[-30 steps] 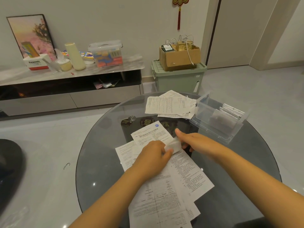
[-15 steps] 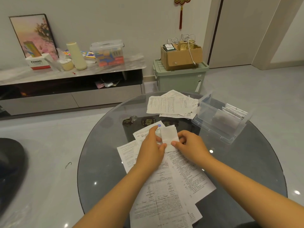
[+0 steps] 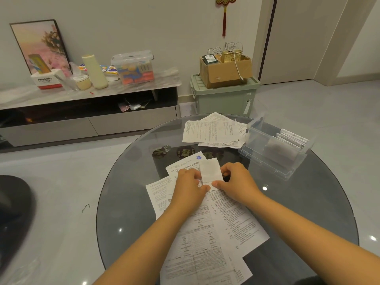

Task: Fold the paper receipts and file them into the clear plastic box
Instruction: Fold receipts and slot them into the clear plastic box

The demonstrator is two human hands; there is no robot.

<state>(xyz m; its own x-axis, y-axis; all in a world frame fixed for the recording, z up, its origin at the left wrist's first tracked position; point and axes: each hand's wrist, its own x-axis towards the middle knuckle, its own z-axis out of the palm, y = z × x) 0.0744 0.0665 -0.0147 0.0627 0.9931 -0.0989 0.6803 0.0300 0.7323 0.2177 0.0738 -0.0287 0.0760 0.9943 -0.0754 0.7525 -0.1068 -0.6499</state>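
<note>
A small folded white receipt (image 3: 210, 171) stands between my hands above the table's middle. My left hand (image 3: 190, 187) pinches its left edge and my right hand (image 3: 236, 182) pinches its right and lower edge. Under my hands lie several unfolded printed sheets (image 3: 216, 227), spread toward me. A second pile of printed receipts (image 3: 211, 131) lies at the far side of the table. The clear plastic box (image 3: 273, 149) stands at the right of that pile, open, with several folded papers upright at its far end.
The round dark glass table (image 3: 131, 202) carries everything. Beyond it stand a green storage bin (image 3: 224, 97) with a cardboard box on top and a low TV cabinet (image 3: 88, 112) with bottles and a lidded tub. A dark object (image 3: 12, 202) sits at the left edge.
The folded receipt has come up from flat under my fingers and now stands held at both edges. My right hand has drawn in toward the left hand.
</note>
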